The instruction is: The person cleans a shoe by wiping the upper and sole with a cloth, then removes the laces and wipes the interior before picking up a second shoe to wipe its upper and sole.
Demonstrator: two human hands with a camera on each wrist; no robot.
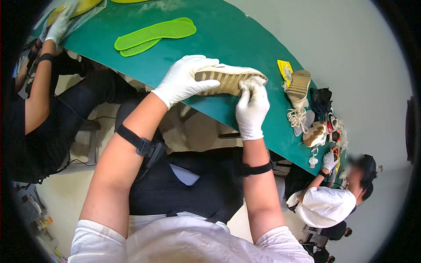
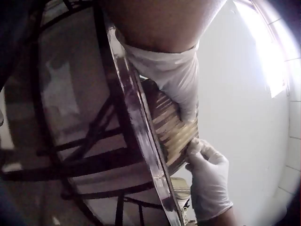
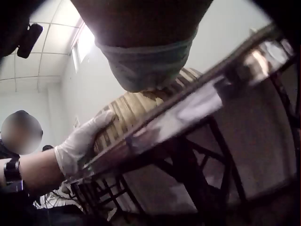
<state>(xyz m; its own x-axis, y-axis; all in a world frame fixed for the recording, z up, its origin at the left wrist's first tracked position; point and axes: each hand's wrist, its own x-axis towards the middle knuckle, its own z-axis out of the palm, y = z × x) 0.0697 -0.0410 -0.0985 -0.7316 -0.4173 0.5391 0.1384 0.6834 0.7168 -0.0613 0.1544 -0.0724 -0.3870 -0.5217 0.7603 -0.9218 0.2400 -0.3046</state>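
Note:
A white shoe (image 1: 228,69) lies on its side at the table's near edge, its beige-and-brown striped sole (image 1: 219,84) facing me. My gloved left hand (image 1: 183,81) grips one end of it, thumb across the sole and fingers over the upper. At the other end, my gloved right hand (image 1: 253,113) pinches a crumpled white cloth or wipe (image 1: 253,82) against the sole. The left wrist view shows the ridged sole (image 2: 171,129) between both hands. In the right wrist view, the right hand (image 3: 148,66) hides the cloth, and the left thumb lies on the sole.
Two green insoles (image 1: 155,36) lie on the green table (image 1: 228,30). To the right are another striped-sole shoe (image 1: 299,90), a yellow packet (image 1: 284,71) and several more shoes. Other people work at the far left and at the right (image 1: 324,204).

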